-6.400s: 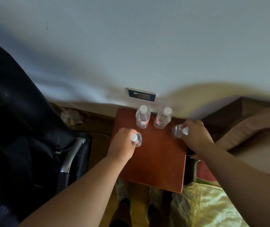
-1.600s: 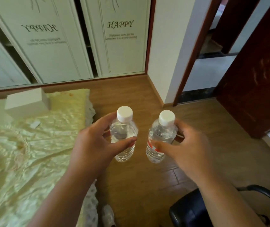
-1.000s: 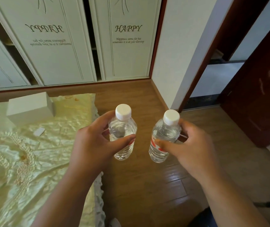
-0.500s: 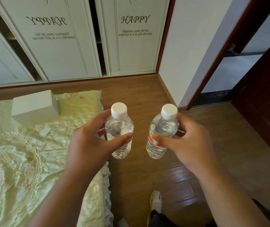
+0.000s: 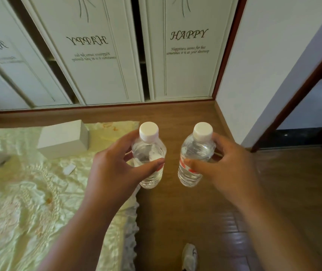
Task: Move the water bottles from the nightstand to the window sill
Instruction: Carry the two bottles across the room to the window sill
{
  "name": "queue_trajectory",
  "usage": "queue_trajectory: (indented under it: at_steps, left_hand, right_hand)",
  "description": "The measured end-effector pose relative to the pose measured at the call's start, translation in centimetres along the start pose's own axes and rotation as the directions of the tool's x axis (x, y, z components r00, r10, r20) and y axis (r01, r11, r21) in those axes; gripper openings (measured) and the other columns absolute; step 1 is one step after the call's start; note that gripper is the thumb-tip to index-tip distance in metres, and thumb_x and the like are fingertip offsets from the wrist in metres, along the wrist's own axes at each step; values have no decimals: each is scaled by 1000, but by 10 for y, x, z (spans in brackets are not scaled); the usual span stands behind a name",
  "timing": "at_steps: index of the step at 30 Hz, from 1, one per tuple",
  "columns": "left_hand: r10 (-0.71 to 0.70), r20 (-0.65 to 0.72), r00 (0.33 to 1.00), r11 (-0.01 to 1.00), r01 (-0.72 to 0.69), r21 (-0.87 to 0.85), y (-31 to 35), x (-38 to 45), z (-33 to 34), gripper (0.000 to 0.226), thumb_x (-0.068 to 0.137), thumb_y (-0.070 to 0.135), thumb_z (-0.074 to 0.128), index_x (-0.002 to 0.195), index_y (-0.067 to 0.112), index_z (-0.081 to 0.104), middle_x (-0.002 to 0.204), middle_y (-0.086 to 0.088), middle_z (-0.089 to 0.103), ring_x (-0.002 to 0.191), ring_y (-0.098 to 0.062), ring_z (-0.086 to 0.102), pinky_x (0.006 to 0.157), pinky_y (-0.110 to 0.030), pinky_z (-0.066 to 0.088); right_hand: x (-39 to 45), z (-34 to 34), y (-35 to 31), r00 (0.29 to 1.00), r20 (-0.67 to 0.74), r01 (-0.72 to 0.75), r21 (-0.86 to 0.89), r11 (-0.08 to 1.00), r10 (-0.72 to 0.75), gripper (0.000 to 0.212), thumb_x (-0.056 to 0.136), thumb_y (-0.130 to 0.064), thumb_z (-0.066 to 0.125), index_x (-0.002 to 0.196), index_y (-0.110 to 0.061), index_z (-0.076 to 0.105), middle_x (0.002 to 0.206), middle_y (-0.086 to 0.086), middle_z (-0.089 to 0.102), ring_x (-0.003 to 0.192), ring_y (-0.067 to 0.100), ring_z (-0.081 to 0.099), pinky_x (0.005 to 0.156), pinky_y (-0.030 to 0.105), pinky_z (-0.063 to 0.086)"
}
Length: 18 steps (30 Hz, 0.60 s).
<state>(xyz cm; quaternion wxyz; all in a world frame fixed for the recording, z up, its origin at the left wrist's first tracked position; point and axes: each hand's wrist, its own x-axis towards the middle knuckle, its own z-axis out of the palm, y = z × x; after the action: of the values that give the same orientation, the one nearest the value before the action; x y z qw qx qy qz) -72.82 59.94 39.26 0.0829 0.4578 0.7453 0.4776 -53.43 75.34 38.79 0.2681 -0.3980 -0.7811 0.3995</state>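
Observation:
My left hand (image 5: 115, 173) grips a clear water bottle (image 5: 150, 153) with a white cap, held upright over the corner of the bed. My right hand (image 5: 224, 169) grips a second clear water bottle (image 5: 195, 153) with a white cap and a red-and-white label, upright over the wooden floor. The two bottles are side by side, a short gap between them. Neither the nightstand nor the window sill is in view.
A bed with a pale yellow cover (image 5: 29, 208) fills the left, with a white box (image 5: 64, 138) and a small white slip (image 5: 69, 169) on it. White wardrobe doors (image 5: 187, 55) stand ahead. A white wall corner (image 5: 263, 65) and dark doorway (image 5: 312, 106) are right. My shoe (image 5: 189, 257) shows below.
I have turned from the nightstand with a bottle in each hand. Over the last second the view has swung left along the bed; the wardrobe is nearer. Both grips are unchanged.

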Motion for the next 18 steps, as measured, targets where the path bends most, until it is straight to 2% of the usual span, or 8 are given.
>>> queue_trajectory:
  at_steps: [5, 7, 11, 14, 18]
  left_hand:
    - [-29, -55, 998, 999, 31, 23, 12, 35, 34, 82, 61, 71, 83, 135, 48, 56, 117, 31, 67, 106, 7, 66, 87, -31, 60]
    - [-40, -67, 997, 999, 41, 22, 14, 45, 46, 83, 60, 73, 82, 135, 48, 56, 118, 31, 67, 106, 7, 66, 86, -32, 60]
    - [-54, -55, 997, 998, 55, 20, 17, 65, 63, 86, 59, 76, 81, 136, 48, 55, 118, 32, 67, 106, 8, 66, 86, -29, 60]
    - [-58, -48, 997, 998, 59, 12, 17, 83, 72, 87, 58, 77, 80, 136, 50, 54, 116, 34, 67, 104, 9, 66, 87, -28, 59]
    - [-48, -34, 998, 999, 49, 19, 7, 108, 83, 84, 59, 76, 79, 135, 48, 56, 113, 35, 67, 102, 11, 65, 84, -16, 56]
  right_hand:
    - [53, -25, 16, 999, 40, 37, -24, 999, -36, 78, 63, -59, 83, 133, -46, 52, 123, -26, 61, 100, -6, 59, 66, 5, 39]
    - [69, -33, 21, 998, 55, 45, -22, 999, -44, 79, 63, -57, 84, 135, -44, 52, 127, -23, 61, 105, -2, 59, 69, 8, 40]
    - [93, -45, 30, 995, 68, 68, -22, 997, -66, 78, 65, -57, 84, 135, -44, 52, 126, -24, 62, 102, -6, 58, 69, 8, 41]
    - [109, -49, 35, 996, 68, 64, -26, 998, -62, 79, 64, -60, 82, 135, -45, 52, 125, -24, 63, 105, -3, 60, 74, 10, 45]
    - [133, -44, 41, 997, 71, 43, -29, 999, -41, 79, 63, -62, 82, 134, -45, 53, 122, -25, 64, 102, -7, 59, 72, 9, 44]
